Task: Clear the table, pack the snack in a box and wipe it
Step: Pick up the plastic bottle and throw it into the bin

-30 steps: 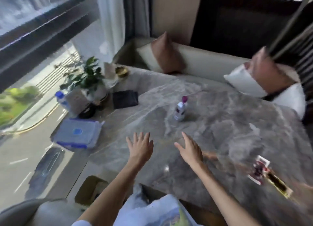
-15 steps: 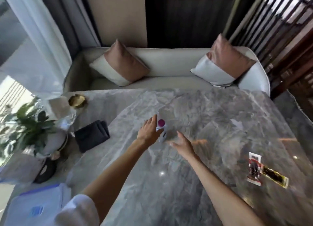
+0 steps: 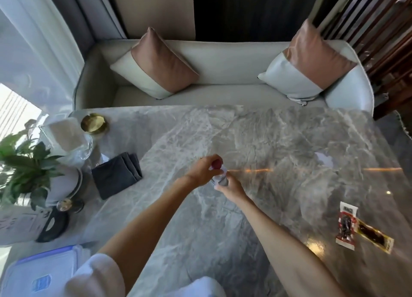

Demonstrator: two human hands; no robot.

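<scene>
Clearing step in hand: both hands on small bottle (image 3: pixel 219 177) near mid-table, upright or slightly tilted, hard to tell. Left hand (image 3: pixel 201 170) closed around the magenta cap (image 3: pixel 216 164), right hand (image 3: pixel 229 186) closed on the lower body; probably twisting or steadying the cap, cannot tell which. Snacks not yet packed: 2 packets at right, red-and-white packet (image 3: pixel 346 226) and clear yellow-edged packet (image 3: pixel 374 236), touching or overlapping at 1 end, well apart from the hands. Lidded plastic box (image 3: pixel 33 272) at near-left corner, lid on, far from the packets across the table. Folded dark cloth (image 3: pixel 117 176) left of the hands, untouched, likely for wiping. Next move likely calls for lifting the bottle clear, then reaching right for the packets and opening the box. Marble table (image 3: pixel 278 140) mostly bare in the middle and far side, plenty of room to sweep arms. Left edge crowded: potted plant (image 3: pixel 24 165), glass holder (image 3: pixel 66 138), gold dish (image 3: pixel 93 124); care needed near those. Packets near the right edge, risk of sliding off if nudged. Sofa (image 3: pixel 223 78) just beyond the far edge.
</scene>
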